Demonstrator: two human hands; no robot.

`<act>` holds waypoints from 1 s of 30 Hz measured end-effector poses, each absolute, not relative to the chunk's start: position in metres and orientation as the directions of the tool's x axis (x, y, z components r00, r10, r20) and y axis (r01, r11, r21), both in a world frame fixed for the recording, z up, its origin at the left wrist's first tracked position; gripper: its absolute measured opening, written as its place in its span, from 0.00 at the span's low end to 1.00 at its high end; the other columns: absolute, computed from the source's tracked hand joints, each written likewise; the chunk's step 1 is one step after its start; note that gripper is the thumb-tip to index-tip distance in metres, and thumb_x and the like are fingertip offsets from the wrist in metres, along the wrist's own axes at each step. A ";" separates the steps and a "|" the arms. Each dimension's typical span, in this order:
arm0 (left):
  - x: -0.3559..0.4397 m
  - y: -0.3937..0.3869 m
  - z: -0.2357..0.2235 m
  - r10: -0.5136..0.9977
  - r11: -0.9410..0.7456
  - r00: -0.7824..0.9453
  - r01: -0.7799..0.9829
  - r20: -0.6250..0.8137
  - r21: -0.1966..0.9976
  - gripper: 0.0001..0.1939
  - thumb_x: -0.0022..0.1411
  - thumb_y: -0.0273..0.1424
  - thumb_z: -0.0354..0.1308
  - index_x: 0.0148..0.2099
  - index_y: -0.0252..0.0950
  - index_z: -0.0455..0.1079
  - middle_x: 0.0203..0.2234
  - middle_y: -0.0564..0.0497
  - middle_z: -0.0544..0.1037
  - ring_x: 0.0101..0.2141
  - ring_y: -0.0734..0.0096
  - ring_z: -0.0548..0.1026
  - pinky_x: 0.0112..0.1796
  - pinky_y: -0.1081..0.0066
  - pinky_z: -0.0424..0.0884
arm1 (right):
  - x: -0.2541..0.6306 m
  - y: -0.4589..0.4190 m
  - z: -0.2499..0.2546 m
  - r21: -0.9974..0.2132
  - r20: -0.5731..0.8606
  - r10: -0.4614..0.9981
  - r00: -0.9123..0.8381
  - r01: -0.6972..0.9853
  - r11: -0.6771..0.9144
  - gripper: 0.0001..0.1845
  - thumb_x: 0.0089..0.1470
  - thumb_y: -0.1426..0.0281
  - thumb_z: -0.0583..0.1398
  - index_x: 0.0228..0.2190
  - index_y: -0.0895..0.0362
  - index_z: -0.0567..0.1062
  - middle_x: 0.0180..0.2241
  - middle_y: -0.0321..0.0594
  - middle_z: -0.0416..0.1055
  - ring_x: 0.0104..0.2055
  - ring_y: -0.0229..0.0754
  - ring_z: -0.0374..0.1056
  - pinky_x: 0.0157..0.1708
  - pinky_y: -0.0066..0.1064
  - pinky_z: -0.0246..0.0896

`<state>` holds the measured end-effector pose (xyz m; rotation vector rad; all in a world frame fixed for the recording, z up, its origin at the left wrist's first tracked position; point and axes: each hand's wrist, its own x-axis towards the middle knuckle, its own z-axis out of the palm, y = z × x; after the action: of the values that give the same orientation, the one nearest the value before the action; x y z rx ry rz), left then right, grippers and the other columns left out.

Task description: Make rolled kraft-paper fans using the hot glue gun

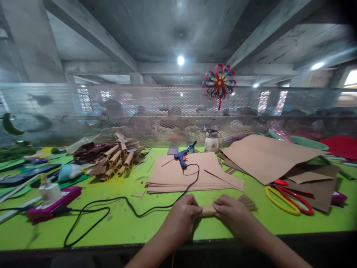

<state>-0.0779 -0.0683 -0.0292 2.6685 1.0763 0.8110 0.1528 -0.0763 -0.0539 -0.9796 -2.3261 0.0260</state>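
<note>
A small roll of brown paper (208,211) lies between my hands near the table's front edge. My left hand (187,213) pinches its left end. My right hand (232,214) is closed on the other end, and a fan of cut paper strips (247,202) shows just beyond that hand. Behind them sits a stack of brown paper sheets (167,178), with a blue glue gun (182,158) resting on top. To the right, scissors with red and yellow handles (290,199) lie partly over loose brown paper (270,156).
A black cord (122,198) crosses the table, near a purple power strip (52,204) with a white plug. Rolled paper pieces tied with yellow string (119,156) are heaped at left. A patterned jug (212,141) stands at the back, before a perforated screen (156,111).
</note>
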 end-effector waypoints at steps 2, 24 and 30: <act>-0.078 -0.069 -0.029 0.683 -0.728 0.594 0.600 0.424 0.332 0.11 0.60 0.22 0.54 0.30 0.34 0.76 0.28 0.49 0.73 0.31 0.73 0.70 0.30 0.74 0.60 | 0.154 -0.075 -0.056 -0.239 0.522 0.656 -0.545 0.644 0.726 0.07 0.62 0.74 0.53 0.36 0.57 0.72 0.35 0.43 0.69 0.37 0.41 0.63 0.33 0.31 0.57; -0.079 -0.065 -0.033 0.701 -0.713 0.578 0.584 0.418 0.388 0.11 0.61 0.25 0.54 0.32 0.35 0.79 0.32 0.47 0.78 0.34 0.68 0.75 0.34 0.73 0.65 | 0.156 -0.076 -0.038 -0.502 0.402 0.811 -0.426 0.637 0.584 0.11 0.54 0.71 0.60 0.42 0.56 0.72 0.44 0.46 0.70 0.45 0.46 0.67 0.44 0.36 0.64; -0.079 -0.064 -0.035 0.708 -0.707 0.561 0.561 0.430 0.431 0.11 0.60 0.25 0.55 0.35 0.36 0.80 0.32 0.46 0.79 0.34 0.68 0.75 0.35 0.73 0.66 | 0.149 -0.077 -0.028 -0.512 0.338 0.809 -0.481 0.627 0.587 0.19 0.57 0.66 0.59 0.50 0.56 0.69 0.45 0.46 0.70 0.46 0.46 0.66 0.46 0.37 0.61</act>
<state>-0.0789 -0.0641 -0.0345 2.5509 1.0573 0.8664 0.1488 -0.0766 -0.0278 -1.1377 -2.2654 0.4324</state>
